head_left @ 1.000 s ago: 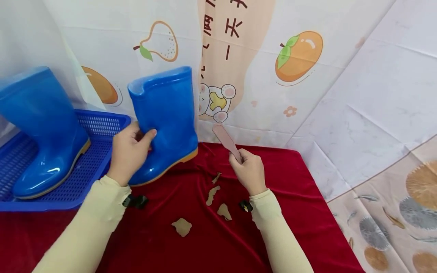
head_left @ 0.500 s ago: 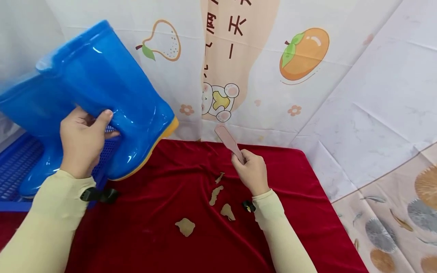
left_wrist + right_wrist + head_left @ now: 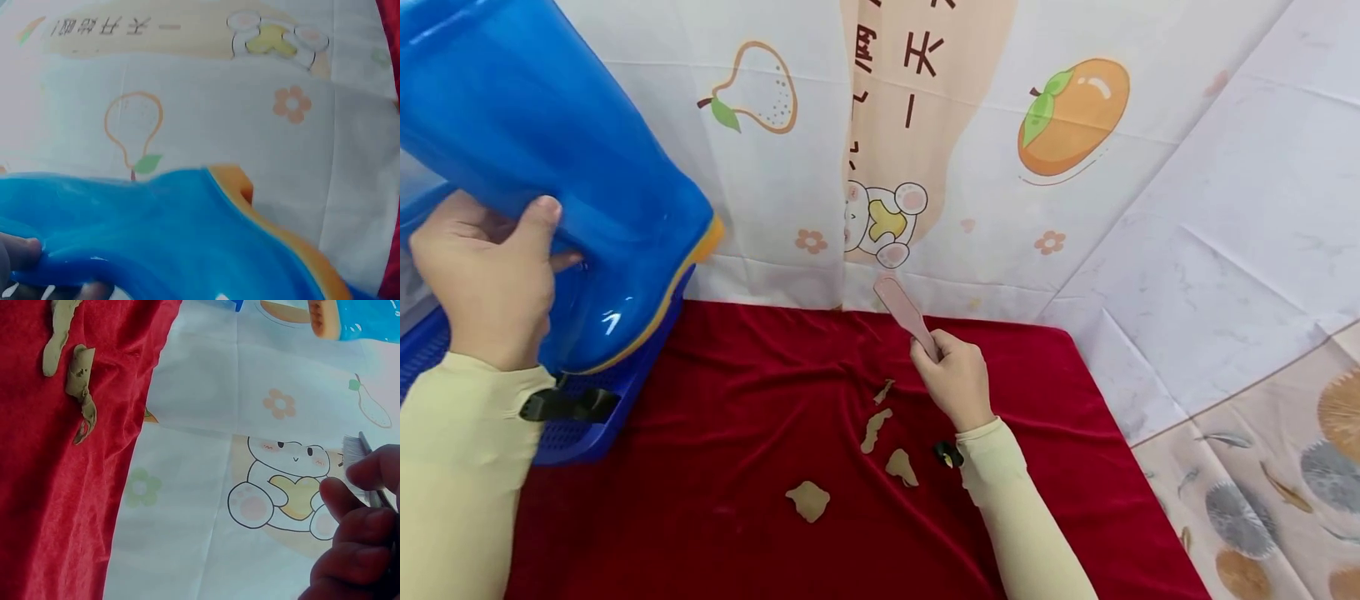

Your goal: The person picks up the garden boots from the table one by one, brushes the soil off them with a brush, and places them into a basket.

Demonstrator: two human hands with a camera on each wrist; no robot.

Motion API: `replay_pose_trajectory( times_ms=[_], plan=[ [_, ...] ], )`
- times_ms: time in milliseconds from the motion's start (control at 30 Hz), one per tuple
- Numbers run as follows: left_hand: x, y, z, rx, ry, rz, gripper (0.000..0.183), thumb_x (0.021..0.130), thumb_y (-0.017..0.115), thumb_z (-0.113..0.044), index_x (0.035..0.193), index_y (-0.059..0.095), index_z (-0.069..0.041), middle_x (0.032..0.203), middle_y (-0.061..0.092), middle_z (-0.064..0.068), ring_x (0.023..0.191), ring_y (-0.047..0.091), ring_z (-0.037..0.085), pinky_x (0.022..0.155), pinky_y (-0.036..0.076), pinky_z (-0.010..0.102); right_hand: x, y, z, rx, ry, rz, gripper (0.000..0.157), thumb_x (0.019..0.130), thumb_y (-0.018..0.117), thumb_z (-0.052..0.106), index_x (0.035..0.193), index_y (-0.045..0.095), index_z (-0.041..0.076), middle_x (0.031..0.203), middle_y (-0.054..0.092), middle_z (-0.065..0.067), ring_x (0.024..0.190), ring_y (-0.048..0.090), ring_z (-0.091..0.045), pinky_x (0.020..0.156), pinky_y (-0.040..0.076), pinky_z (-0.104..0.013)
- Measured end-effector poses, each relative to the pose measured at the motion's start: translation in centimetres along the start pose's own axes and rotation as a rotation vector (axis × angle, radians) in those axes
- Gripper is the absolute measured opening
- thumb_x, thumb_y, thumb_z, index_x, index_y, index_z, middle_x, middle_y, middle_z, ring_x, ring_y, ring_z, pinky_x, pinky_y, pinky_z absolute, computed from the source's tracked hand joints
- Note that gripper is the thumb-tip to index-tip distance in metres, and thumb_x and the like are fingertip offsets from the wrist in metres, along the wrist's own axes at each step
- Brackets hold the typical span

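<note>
My left hand (image 3: 493, 275) grips a blue rain boot (image 3: 565, 142) with a yellow sole around its ankle, thumb on the near side. The boot leans, its shaft running out of the head view at upper left and its toe pointing down over a blue plastic basket (image 3: 591, 446). In the left wrist view, the boot's heel edge (image 3: 231, 181) shows against the backdrop. A second blue boot is mostly hidden behind the held one. My right hand (image 3: 957, 379) holds a pink-handled brush (image 3: 901, 307) upright at a slant; its pale bristles (image 3: 355, 452) show in the right wrist view.
Several tan, clay-like scraps (image 3: 808, 501) lie on the red cloth (image 3: 715, 517) between my arms. A white printed sheet (image 3: 760, 217) hangs behind the table. The cloth's right edge borders another patterned sheet (image 3: 1262, 483).
My left hand has lifted the boot off the red cloth and carried it left, tilting it, to over the basket. The right hand and brush stay nearly still.
</note>
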State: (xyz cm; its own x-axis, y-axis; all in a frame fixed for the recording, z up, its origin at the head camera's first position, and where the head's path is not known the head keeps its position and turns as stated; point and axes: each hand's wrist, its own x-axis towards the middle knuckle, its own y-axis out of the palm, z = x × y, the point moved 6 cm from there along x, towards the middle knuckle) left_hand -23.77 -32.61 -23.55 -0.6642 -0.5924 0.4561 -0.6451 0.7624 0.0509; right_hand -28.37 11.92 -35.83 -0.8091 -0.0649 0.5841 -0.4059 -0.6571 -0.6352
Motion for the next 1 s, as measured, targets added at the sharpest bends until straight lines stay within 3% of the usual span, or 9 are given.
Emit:
replay_pose_trajectory(
  times_ms=[133,233,367,467,567,700,800,933,1000],
  plan=[
    [0.6,-1.0,1.6,0.136,-0.077,-0.048,0.035,0.091,0.062,-0.023,0.126,0.061,-0.023,0.125,0.063,-0.002,0.108,0.062,0.01,0.076,0.049,0.021,-0.1,0.1,-0.1,0.009,-0.003,0.014,0.033,0.086,0.06,0.025,0.057,0.044,0.02,0.045,0.033,0.006,0.04,0.028,-0.008,0.035,0.025,-0.024],
    [0.8,-2.0,3.5,0.269,-0.132,-0.08,0.033,0.091,0.061,-0.03,0.124,0.063,-0.024,0.111,0.067,-0.008,0.085,0.065,0.0,0.069,0.049,0.011,-0.1,0.2,-0.2,0.016,-0.003,0.026,0.033,0.086,0.06,0.025,0.057,0.044,0.02,0.045,0.033,0.006,0.04,0.028,-0.008,0.035,0.025,-0.024],
    [0.9,-2.8,5.5,0.422,-0.168,-0.08,0.016,0.089,0.062,-0.036,0.1,0.065,-0.025,0.075,0.058,-0.018,0.054,0.05,-0.01,0.05,0.038,0.002,-0.1,0.2,-0.2,0.014,-0.006,0.03,0.032,0.086,0.06,0.025,0.057,0.046,0.02,0.045,0.034,0.006,0.039,0.029,-0.009,0.035,0.026,-0.024],
    [0.9,-3.1,7.1,0.553,-0.235,-0.012,0.016,0.09,0.057,-0.042,0.09,0.053,-0.026,0.073,0.05,-0.014,0.047,0.045,-0.009,0.045,0.039,0.007,-0.1,0.3,-0.2,0.011,-0.007,0.033,0.03,0.085,0.06,0.025,0.058,0.048,0.02,0.045,0.035,0.007,0.04,0.03,-0.009,0.035,0.027,-0.025],
    [0.9,-3.2,9.1,0.66,-0.306,0.139,0.035,0.091,0.053,-0.045,0.104,0.054,-0.013,0.091,0.056,0.007,0.047,0.049,-0.003,0.043,0.046,0.02,-0.2,0.3,-0.3,0.006,-0.007,0.033,0.031,0.085,0.06,0.024,0.057,0.047,0.02,0.045,0.035,0.007,0.04,0.031,-0.009,0.035,0.027,-0.025],
    [0.7,-3.3,11.5,0.713,-0.359,0.322,0.076,0.092,0.05,-0.045,0.139,0.027,0.01,0.13,0.04,0.038,0.087,0.064,0.039,0.072,0.053,0.057,-0.1,0.4,-0.3,0.008,-0.016,0.033,0.031,0.084,0.06,0.023,0.057,0.047,0.02,0.045,0.035,0.007,0.04,0.03,-0.008,0.035,0.026,-0.024],
    [0.8,-3.6,12.0,0.706,-0.395,0.374,0.089,0.092,0.047,-0.047,0.148,0.001,0.005,0.149,0.012,0.036,0.125,0.03,0.06,0.091,0.029,0.073,0.1,0.6,-0.2,0.008,-0.016,0.037,0.029,0.084,0.059,0.022,0.058,0.048,0.02,0.045,0.035,0.007,0.041,0.03,-0.008,0.036,0.026,-0.024],
    [0.8,-3.4,9.4,0.67,-0.354,0.299,0.091,0.091,0.048,-0.045,0.148,-0.017,-0.018,0.156,-0.011,0.02,0.141,0.0,0.048,0.101,0.013,0.071,0.1,0.9,-0.2,-0.001,-0.003,0.046,0.029,0.084,0.059,0.023,0.058,0.048,0.02,0.045,0.035,0.007,0.041,0.03,-0.008,0.036,0.026,-0.024],
    [0.2,-2.7,6.5,0.621,-0.241,0.193,0.088,0.091,0.049,-0.04,0.147,-0.018,-0.026,0.157,-0.01,0.009,0.145,-0.005,0.031,0.112,0.005,0.059,0.1,1.0,-0.2,-0.007,0.0,0.05,0.029,0.084,0.059,0.023,0.058,0.047,0.02,0.045,0.035,0.007,0.041,0.03,-0.008,0.036,0.026,-0.024]
  ],
)
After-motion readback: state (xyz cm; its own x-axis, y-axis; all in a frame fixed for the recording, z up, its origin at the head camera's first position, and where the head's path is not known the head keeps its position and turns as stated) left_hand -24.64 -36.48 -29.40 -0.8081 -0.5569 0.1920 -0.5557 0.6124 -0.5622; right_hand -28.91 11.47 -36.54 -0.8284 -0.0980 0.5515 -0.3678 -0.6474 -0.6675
